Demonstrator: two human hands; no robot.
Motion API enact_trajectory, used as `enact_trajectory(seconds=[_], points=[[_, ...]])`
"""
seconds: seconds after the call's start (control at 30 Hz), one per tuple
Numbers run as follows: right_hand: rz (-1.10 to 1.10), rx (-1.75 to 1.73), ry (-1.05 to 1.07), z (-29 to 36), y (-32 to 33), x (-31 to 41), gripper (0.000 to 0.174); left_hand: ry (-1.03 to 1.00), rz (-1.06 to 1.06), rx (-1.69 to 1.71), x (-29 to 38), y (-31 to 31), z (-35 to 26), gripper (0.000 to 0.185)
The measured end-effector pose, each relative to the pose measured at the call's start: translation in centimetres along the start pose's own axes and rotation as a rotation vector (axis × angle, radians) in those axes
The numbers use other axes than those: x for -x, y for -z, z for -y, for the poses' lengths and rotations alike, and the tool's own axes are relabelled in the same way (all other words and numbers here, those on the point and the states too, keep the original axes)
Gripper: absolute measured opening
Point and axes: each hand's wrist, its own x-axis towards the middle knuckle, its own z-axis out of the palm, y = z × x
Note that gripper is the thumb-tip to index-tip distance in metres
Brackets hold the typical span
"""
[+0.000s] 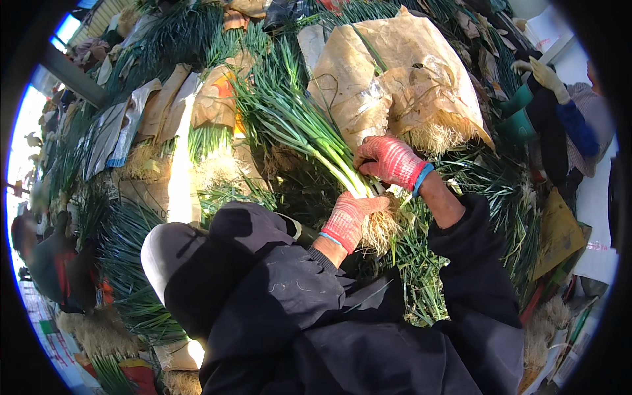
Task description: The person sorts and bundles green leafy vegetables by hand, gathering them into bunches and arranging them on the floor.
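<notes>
My left hand (347, 219), in a red-and-white knit work glove, grips a bunch of green onions (323, 145) just above its roots. Pale, stringy roots (380, 229) hang out beside that hand, and the long green leaves fan away to the upper left. Against the white stems rests my right hand (391, 160), gloved alike with a blue cuff. Its fingers are curled, and whether they pinch a stalk is hidden. Just beyond it lies a large brown paper wrapper (410, 54) around more onions, whose roots (439, 133) stick out at the near end.
Paper-wrapped onion bundles (212, 103) lie at the upper left. Loose green leaves (427, 276) cover the ground by my legs. A co-worker with pale gloves (548, 79) sits at the right, and another person (59, 266) is at the left edge. A yellow sheet (563, 237) lies at the right.
</notes>
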Motion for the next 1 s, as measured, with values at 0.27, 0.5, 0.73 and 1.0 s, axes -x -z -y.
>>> enact_trajectory(seconds=[0.27,0.5,0.73,1.0], points=[[-0.053,0.04,0.114,-5.1,0.2,1.8,0.014,0.042,0.078,0.177,-1.1,2.5,0.3,0.019],[0.017,-0.284,-0.047,-3.4,2.9,7.1,0.014,0.183,0.089,0.379,-1.3,1.1,-0.7,0.051],[0.137,-0.549,-0.12,-2.5,1.7,10.3,0.013,0.17,0.051,0.288,-2.4,1.0,-0.4,0.036],[-0.019,-1.134,-0.118,-3.6,-1.5,9.6,0.013,0.177,0.027,0.402,-3.4,1.9,0.8,0.033]])
